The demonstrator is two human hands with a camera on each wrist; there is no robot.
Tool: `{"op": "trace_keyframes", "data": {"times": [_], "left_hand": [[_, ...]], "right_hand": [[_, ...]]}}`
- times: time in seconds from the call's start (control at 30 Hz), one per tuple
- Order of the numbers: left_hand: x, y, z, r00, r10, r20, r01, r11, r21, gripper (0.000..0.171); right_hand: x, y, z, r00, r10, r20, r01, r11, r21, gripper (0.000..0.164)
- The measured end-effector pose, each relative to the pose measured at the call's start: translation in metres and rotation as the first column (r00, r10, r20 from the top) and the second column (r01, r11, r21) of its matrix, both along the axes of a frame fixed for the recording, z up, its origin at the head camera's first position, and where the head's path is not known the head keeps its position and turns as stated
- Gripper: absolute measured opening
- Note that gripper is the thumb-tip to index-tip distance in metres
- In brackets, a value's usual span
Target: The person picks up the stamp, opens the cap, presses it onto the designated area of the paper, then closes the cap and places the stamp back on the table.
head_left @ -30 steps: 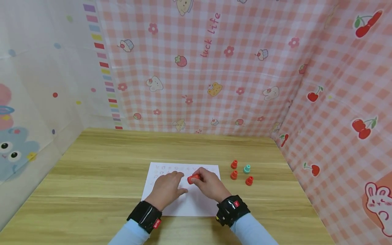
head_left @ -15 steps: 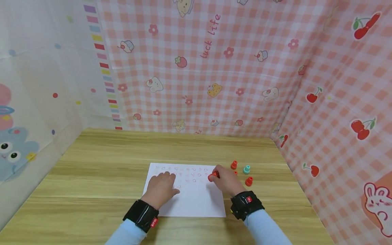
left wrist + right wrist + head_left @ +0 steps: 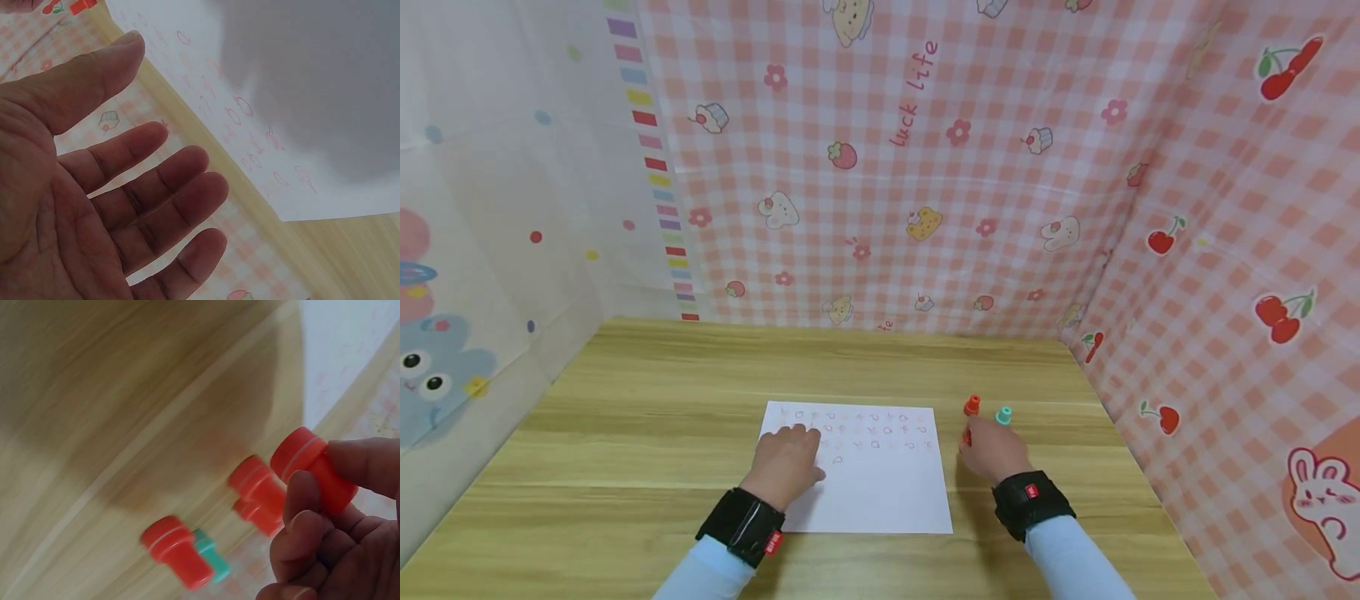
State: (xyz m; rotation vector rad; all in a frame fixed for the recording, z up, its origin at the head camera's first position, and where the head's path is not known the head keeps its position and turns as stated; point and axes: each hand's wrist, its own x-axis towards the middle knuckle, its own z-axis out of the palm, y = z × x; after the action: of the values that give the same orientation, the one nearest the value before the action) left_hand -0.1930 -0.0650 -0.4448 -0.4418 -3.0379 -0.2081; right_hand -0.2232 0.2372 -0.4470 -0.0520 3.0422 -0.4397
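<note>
My right hand pinches a red toy stamp between thumb and fingers, right of the paper and close over the other stamps. In the right wrist view, a red stamp stands just behind the held one. Farther left there, another red stamp overlaps a teal stamp. The left hand is over the left part of the white paper, its fingers relaxed and holding nothing. Rows of small faint red and pink stamped marks run across the paper's upper half.
The wooden table spreads around the paper on all sides. A pink checked cloth hangs at the back and right, with a pale patterned cloth on the left.
My right hand has carried the red stamp rightward off the paper to the group of stamps, which it now partly covers. The left hand has shifted slightly to the left.
</note>
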Motion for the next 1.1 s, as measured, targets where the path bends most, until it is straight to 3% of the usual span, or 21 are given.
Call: {"op": "trace_keyframes", "data": {"times": [0.23,0.77,0.97,1.03,1.1], "left_hand": [[-0.002,0.0,0.001,1.0,0.004,0.014,-0.004,1.0,-0.003,0.037],[-0.004,0.0,0.0,1.0,0.002,0.003,-0.002,1.0,0.0,0.037],[-0.004,0.0,0.0,1.0,0.009,0.004,-0.009,1.0,0.009,0.037],[-0.004,-0.001,0.0,1.0,0.007,-0.013,-0.007,1.0,0.012,0.037],[-0.005,-0.002,-0.001,0.999,-0.004,-0.05,0.005,1.0,0.017,0.038]], "right_hand": [[0.001,0.014,-0.005,1.0,0.02,-0.017,-0.018,0.992,0.127,0.006],[0.009,0.02,-0.01,1.0,-0.007,-0.011,0.009,0.986,0.164,0.008],[0.01,0.019,-0.007,0.999,-0.047,-0.02,0.05,0.983,0.176,0.035],[0.01,0.017,-0.002,0.998,-0.055,-0.034,0.061,0.981,0.183,0.049],[0.01,0.012,0.003,0.996,-0.06,-0.06,0.071,0.979,0.193,0.053]]}}
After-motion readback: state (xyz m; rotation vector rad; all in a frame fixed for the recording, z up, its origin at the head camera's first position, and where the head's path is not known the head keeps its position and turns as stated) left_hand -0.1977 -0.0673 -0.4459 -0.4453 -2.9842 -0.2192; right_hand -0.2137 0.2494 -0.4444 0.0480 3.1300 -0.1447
